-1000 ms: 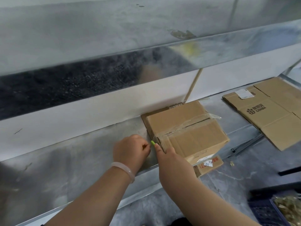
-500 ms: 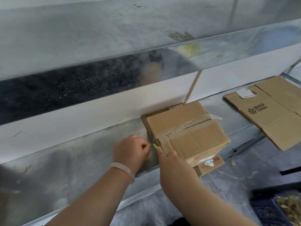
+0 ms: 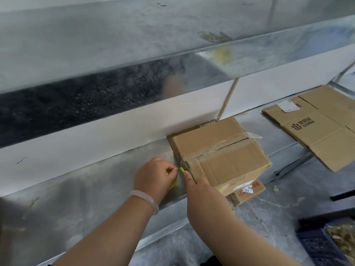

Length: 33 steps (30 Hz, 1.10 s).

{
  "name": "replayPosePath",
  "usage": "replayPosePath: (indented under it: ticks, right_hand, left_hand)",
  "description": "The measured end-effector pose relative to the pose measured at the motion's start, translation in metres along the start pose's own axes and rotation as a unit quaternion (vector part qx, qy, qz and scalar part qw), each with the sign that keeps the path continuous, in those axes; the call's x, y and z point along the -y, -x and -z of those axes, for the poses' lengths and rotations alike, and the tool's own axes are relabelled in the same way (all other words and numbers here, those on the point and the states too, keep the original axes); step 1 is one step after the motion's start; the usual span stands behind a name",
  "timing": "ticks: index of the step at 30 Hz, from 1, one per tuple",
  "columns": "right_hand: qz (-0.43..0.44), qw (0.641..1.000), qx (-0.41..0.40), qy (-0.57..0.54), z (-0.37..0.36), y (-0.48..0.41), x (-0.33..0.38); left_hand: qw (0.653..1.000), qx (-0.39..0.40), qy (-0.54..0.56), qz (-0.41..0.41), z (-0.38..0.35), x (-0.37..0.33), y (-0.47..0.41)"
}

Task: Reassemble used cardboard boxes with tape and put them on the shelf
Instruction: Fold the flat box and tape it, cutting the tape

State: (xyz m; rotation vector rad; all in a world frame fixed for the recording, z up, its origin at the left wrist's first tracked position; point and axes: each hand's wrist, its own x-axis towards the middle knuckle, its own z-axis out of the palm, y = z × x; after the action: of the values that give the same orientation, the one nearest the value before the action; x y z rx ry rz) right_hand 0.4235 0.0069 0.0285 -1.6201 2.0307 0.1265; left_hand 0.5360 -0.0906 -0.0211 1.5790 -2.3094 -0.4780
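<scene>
Head view: hands at the left corner of a taped cardboard box [image 3: 221, 150] on a metal shelf [image 3: 86, 198].
Left hand [image 3: 153, 177] fingers [image 3: 170, 170] curled round yellow-green tool [image 3: 181, 169]; right hand [image 3: 199, 187] thumb on box's taped corner, its grip cannot be told. Flattened cardboard [image 3: 322, 131] well right.

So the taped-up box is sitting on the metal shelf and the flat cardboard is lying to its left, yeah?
Not quite. The flat cardboard lies to the right of the taped box, not the left, as the head view shows. The box does sit on the metal shelf.
</scene>
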Motion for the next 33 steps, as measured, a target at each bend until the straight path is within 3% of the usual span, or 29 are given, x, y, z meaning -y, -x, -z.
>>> replayPosePath:
  ticks: [21,30,33]
  right_hand:
    - [-0.011,1.000,0.006,-0.020,-0.005,0.009,-0.003]
    - [0.001,0.999,-0.030,-0.028,-0.007,0.006,-0.007]
    - [0.011,0.994,-0.066,-0.086,-0.012,0.015,-0.019]
  left_hand:
    - [0.999,-0.006,0.041,0.026,0.004,0.006,-0.004]
    - [0.998,-0.008,0.065,0.024,0.005,0.009,-0.003]
    - [0.996,-0.006,0.081,0.030,0.005,0.013,-0.004]
